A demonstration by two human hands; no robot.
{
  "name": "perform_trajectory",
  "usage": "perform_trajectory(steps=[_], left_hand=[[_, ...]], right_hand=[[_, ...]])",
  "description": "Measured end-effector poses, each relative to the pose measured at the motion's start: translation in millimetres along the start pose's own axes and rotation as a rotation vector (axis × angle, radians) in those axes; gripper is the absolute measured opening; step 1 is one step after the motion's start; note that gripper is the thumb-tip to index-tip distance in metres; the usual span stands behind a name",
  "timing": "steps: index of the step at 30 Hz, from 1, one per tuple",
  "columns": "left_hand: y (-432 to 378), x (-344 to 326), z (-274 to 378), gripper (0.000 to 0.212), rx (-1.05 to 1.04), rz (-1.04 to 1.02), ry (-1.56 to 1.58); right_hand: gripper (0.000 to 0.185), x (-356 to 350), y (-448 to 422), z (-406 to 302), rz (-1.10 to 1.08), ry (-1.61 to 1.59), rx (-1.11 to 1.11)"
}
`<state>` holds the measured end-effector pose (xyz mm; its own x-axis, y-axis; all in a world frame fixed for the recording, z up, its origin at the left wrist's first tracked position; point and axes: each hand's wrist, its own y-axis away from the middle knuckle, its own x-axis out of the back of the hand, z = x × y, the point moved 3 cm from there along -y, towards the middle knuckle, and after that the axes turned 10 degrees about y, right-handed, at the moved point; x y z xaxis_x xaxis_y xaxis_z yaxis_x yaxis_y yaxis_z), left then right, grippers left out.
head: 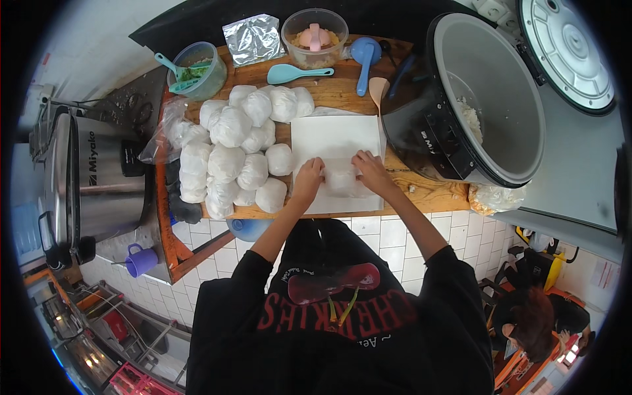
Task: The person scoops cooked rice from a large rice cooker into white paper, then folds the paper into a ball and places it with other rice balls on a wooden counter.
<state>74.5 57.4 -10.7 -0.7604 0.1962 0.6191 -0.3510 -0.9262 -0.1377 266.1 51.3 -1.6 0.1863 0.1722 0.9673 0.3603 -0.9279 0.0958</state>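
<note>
A whitish, partly see-through wrapper [340, 178] lies on a stack of white paper sheets [338, 133] at the table's front edge. My left hand [311, 175] pinches its left side, and the fingers of my right hand [370, 170] grip the right side. Whatever the wrapper contains is hard to make out. Left of the sheets, several round white wrapped bundles [229, 127] are piled on the wooden table [340, 89]. The nearest bundle [280, 159] sits just beside my left hand.
Right of the sheets stands a large open rice cooker [489, 64] with some cooked rice [469, 118] inside. Along the back are a tub with a pink scoop [315, 37], a blue scoop [365, 54], a turquoise rice paddle [296, 73] and a green-filled tub [200, 74]. People [535, 321] are at the lower right.
</note>
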Motion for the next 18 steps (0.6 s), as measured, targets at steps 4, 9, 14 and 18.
perform_trajectory(steps=[4, 9, 14, 18], left_hand=[[24, -9, -11, 0.018, -0.059, -0.047, -0.075], [48, -9, -10, 0.034, -0.301, -0.098, -0.208], [59, -4, -4, 0.049, -0.319, -0.2, -0.214], [53, 4, -12, 0.044, -0.333, -0.277, -0.176]], right_hand=[[0.028, -23, 14, 5, -0.007, -0.044, 0.093], [0.029, -33, 43, -8, 0.251, 0.078, 0.177], [0.049, -28, 74, -25, 0.283, 0.102, 0.147], [0.045, -23, 79, -20, 0.258, 0.074, 0.189]])
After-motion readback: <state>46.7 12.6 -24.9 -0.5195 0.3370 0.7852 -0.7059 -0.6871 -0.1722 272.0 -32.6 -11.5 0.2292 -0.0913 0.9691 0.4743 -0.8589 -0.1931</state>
